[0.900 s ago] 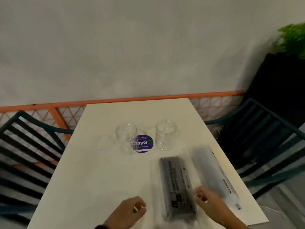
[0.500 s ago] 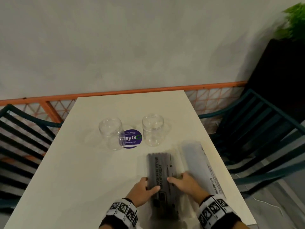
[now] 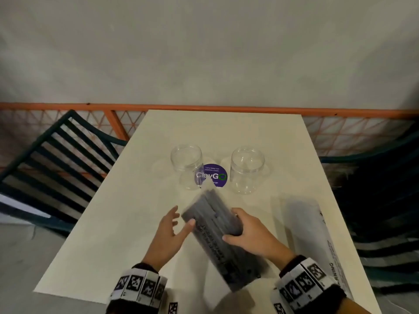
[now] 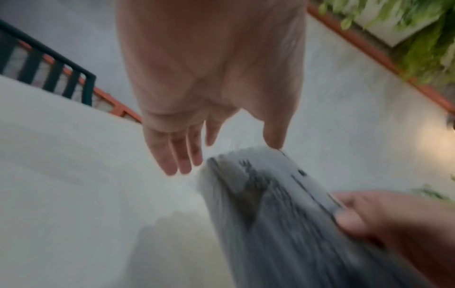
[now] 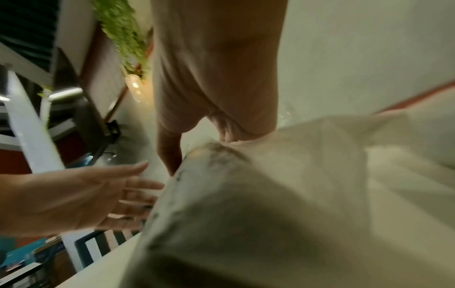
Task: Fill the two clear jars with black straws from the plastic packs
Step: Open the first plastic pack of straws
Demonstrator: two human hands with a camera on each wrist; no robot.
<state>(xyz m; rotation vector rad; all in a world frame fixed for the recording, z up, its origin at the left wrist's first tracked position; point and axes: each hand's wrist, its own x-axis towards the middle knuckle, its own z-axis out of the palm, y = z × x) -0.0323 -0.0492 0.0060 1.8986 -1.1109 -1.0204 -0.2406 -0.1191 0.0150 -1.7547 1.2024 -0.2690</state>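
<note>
Two empty clear jars, one on the left [image 3: 187, 165] and one on the right [image 3: 247, 169], stand upright mid-table. A plastic pack of black straws [image 3: 217, 232] is lifted off the table and tilted, its far end pointing toward the jars. My right hand [image 3: 251, 236] grips the pack around its middle, thumb on top. My left hand [image 3: 169, 232] is open beside the pack's left edge, its thumb touching the pack [image 4: 283, 214] near the top end. A second pack [image 3: 317, 241] lies flat along the table's right side.
A round purple sticker [image 3: 212, 176] lies between the jars. The white table [image 3: 108, 223] has dark slatted chairs on the left [image 3: 52, 168] and on the right [image 3: 385, 200]. An orange railing [image 3: 204, 107] runs behind the far edge, against a grey wall.
The straw pack has been lifted from the table and swung diagonally toward the jars in my right hand. My left hand has come off the pack and opened.
</note>
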